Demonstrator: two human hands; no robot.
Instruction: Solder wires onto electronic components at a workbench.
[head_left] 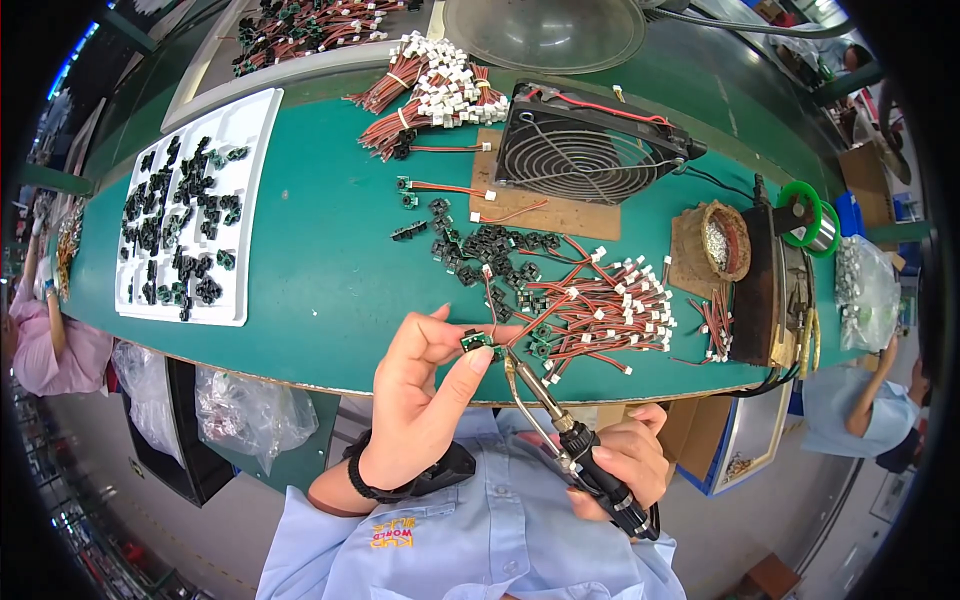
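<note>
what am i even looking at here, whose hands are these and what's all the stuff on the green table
There is no machine here. A camera worn on a person's head looks down at their own two hands. The left hand pinches a small black part with wires. The right hand holds a soldering iron, tip near that part. On the green table lie a pile of red wires with white plugs, loose black parts, a white tray of more parts, and a fan.

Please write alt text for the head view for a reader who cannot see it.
The left hand pinches a small black component with red wires while the right hand holds a soldering iron, tip close to it, over a green table strewn with wired connectors.
</note>
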